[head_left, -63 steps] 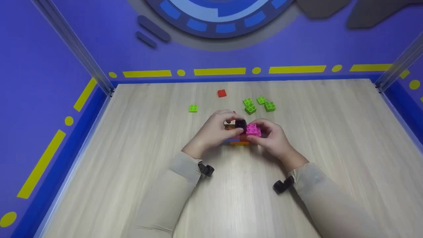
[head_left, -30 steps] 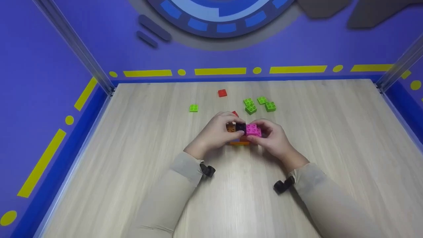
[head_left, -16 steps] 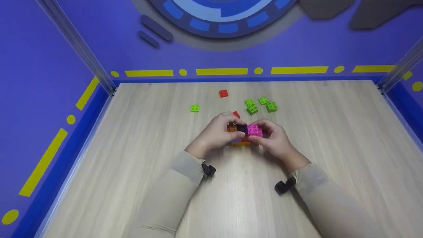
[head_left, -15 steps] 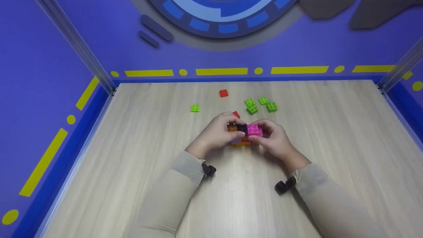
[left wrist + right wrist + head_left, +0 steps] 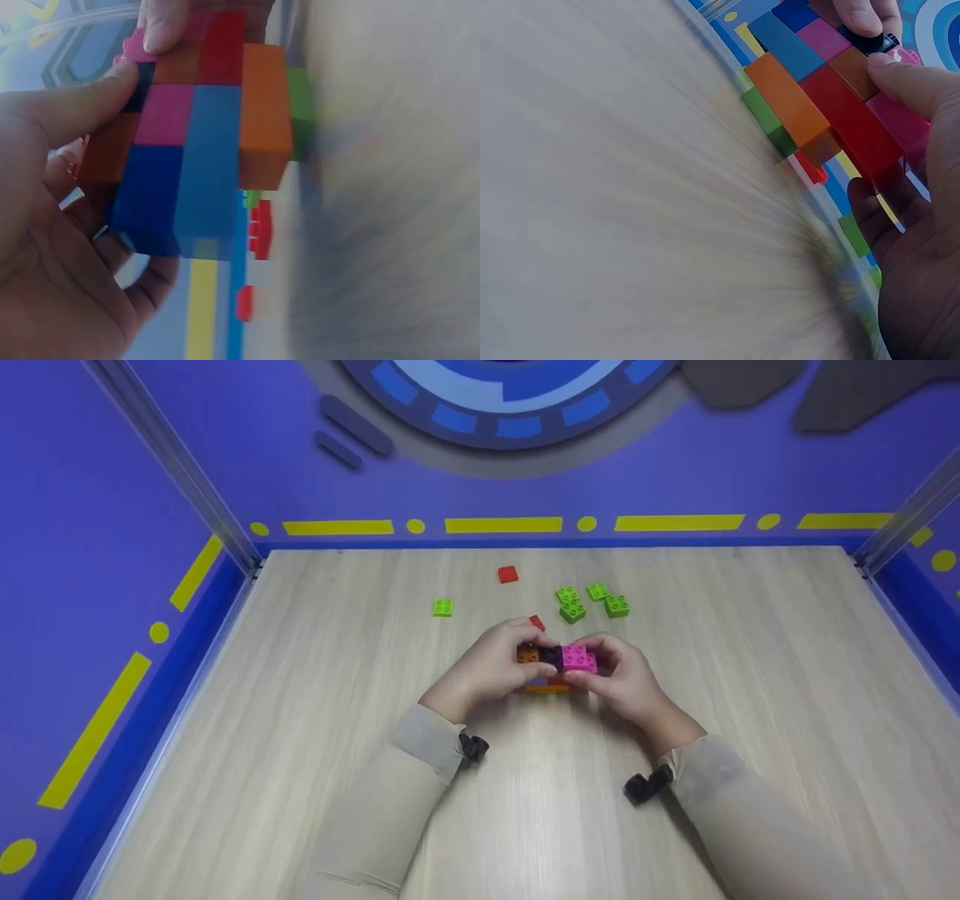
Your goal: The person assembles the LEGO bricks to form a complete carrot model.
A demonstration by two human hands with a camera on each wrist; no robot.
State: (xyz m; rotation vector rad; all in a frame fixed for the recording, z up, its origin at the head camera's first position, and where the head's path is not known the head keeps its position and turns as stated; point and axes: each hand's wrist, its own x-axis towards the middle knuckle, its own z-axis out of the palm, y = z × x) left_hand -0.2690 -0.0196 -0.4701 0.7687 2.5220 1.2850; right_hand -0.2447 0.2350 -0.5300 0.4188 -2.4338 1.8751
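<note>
A stack of toy building bricks stands on the table between both hands. In the left wrist view its green brick [image 5: 301,112] is lowest, under an orange brick [image 5: 264,105]. Above come a light blue brick [image 5: 206,165] and, in the right wrist view, a long red brick [image 5: 847,116]. On top, a black brick [image 5: 550,657] sits between a brown brick [image 5: 528,652] and a pink brick [image 5: 576,657]. My left hand [image 5: 491,664] pinches the black brick, thumb in front, fingers behind. My right hand [image 5: 628,676] grips the pink end. The stack's far side is hidden.
Several green bricks [image 5: 572,612] lie behind the stack. One thin green brick [image 5: 443,607] is farther left. A red brick [image 5: 508,574] lies toward the back wall [image 5: 480,499], and another red brick [image 5: 537,622] is partly covered by the left hand.
The black brick, earlier standing higher, has come down level between the brown and pink bricks. My left fingers have lowered with it. The right hand keeps its grip almost unmoved.
</note>
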